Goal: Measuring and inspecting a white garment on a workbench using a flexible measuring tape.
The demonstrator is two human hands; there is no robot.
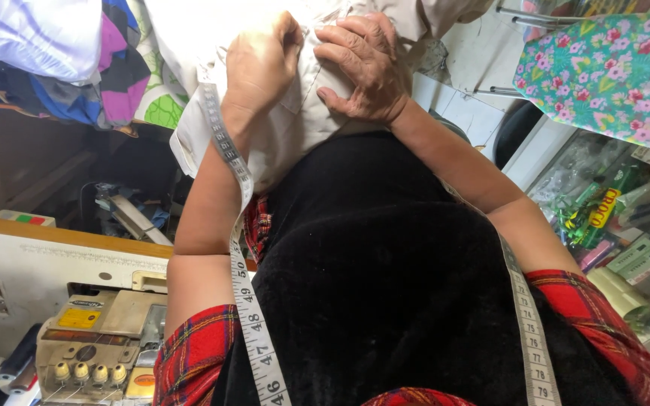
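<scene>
A cream shirt [287,113] lies bunched on the person's lap against the black top [385,286], its length running away from the body. The left hand [261,64] pinches its cloth; the right hand [362,68] presses down, fingers curled. A tape measure [246,293] hangs over both shoulders. Green and pale packets [611,225] sit at the right, below flowered cloth [611,71].

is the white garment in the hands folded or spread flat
Bunched, not spread flat: the white garment lies crumpled on the lap, both the left hand and right hand pressing into its creased cloth.
</scene>
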